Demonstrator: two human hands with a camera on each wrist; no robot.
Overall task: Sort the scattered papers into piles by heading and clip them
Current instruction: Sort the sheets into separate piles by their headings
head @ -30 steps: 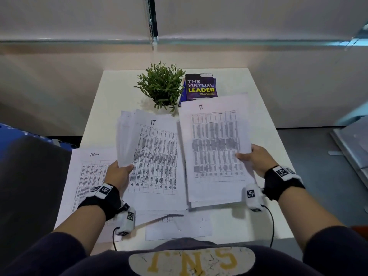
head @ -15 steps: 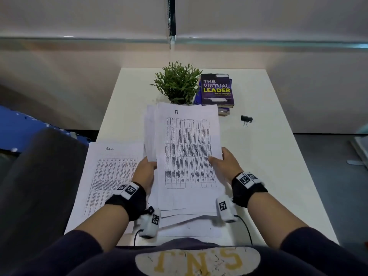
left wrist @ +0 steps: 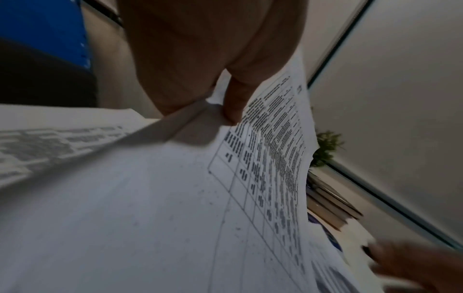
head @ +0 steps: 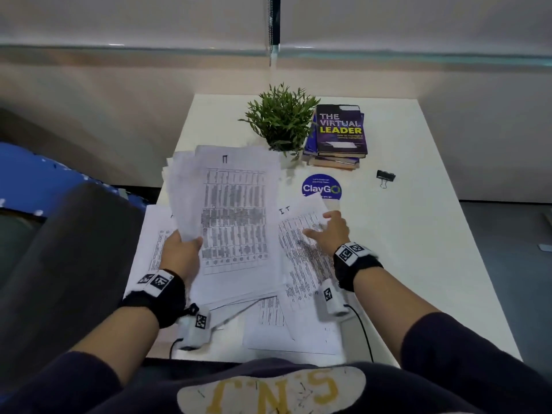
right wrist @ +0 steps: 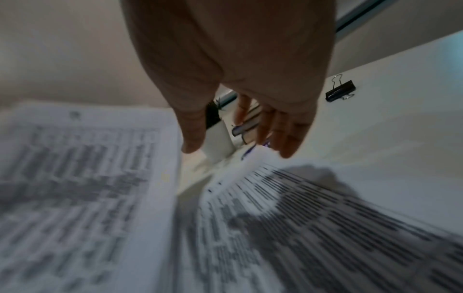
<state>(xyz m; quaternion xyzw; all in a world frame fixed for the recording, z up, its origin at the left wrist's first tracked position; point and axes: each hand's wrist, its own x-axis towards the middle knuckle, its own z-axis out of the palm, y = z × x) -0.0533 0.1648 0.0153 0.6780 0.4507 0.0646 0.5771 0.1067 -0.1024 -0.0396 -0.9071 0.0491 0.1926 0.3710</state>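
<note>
left hand (head: 182, 255) pinches a stack of papers (head: 230, 216) by its left edge, lifted above the desk's (head: 418, 234) near left part. right hand (head: 331, 231), fingers spread, hovers over a loose sheet (head: 301, 264) mid-desk; clip (head: 385, 176) near right edge.

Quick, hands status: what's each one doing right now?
Left hand: holding the stack of papers, thumb on top, lifted off the table.
Right hand: open, fingers spread over the loose IT sheet, gripping nothing.
</note>
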